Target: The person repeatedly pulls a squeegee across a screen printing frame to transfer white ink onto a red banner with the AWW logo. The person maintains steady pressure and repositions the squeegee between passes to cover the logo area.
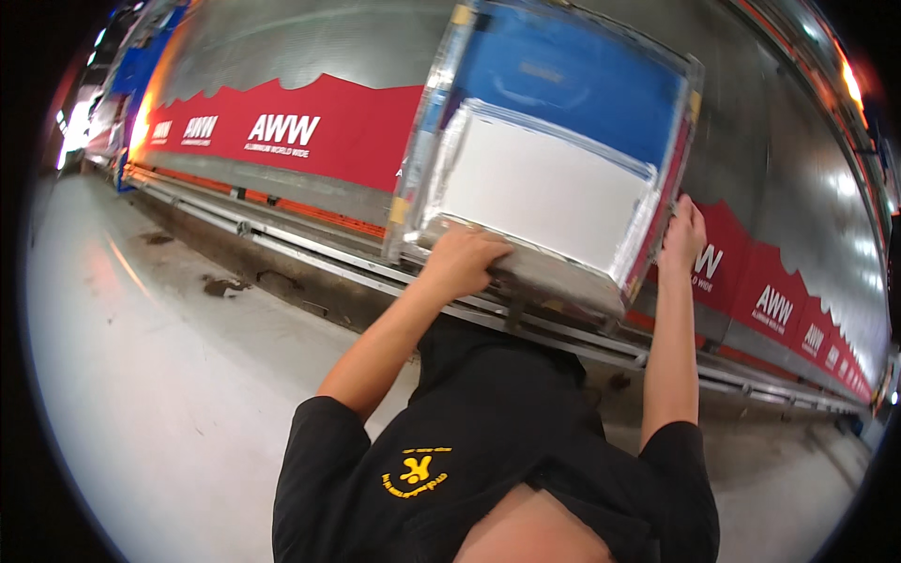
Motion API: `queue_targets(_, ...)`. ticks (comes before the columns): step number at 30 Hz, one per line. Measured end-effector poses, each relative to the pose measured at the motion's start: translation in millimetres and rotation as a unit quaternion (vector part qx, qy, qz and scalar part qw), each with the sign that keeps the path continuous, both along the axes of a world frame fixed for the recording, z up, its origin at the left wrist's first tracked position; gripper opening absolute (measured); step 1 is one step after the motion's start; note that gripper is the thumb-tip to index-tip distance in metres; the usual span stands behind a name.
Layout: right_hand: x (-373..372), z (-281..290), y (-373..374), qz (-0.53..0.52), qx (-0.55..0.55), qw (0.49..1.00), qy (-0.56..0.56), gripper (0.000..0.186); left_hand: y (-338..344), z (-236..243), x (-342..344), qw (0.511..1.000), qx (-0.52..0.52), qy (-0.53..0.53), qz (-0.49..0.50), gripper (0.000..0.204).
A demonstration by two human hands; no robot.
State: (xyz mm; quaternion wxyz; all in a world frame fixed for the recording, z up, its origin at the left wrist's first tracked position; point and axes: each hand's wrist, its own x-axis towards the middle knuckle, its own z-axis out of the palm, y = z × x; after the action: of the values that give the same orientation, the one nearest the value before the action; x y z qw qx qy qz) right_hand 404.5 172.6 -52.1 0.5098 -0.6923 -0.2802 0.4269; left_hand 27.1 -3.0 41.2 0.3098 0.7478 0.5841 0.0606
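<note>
A rectangular screen-printing frame (554, 141) tilts in front of me over a long metallic sheet. Its far half is blue, its near half is covered in white, and worn tape and smears line its edges. My left hand (466, 261) is closed over the near edge towards the left corner, its fingertips on the greyish near ledge. At the right side, my right hand (684, 235) wraps round the frame's outer edge, with part of the fingers hidden behind it. The frame covers the part of the sheet beneath it.
The silvery sheet (357, 47) carries a red printed band (366, 117) with white lettering on both sides of the frame. Metal rails (282, 246) run along the table's near side, close to my body. Dark stains (225, 285) mark the pale floor (141, 394) at left.
</note>
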Motion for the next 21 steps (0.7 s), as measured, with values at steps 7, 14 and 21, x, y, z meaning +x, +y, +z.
queue_targets(7, 4, -7, 15, 0.015, -0.008, 0.998, -0.063, 0.032, 15, -10, 8, 0.997, 0.075, 0.018, -0.023, 0.049)
queue_targets(14, 9, -5, 16, 0.051, 0.015, 0.994, -0.096, 0.033, 107, 0, 1, 0.993, 0.113, -0.001, -0.031, 0.025)
queue_targets(21, -3, -6, 35, 0.067, -0.034, 0.986, -0.146, 0.037, 269, -5, -4, 0.995, 0.046, 0.064, -0.061, 0.017)
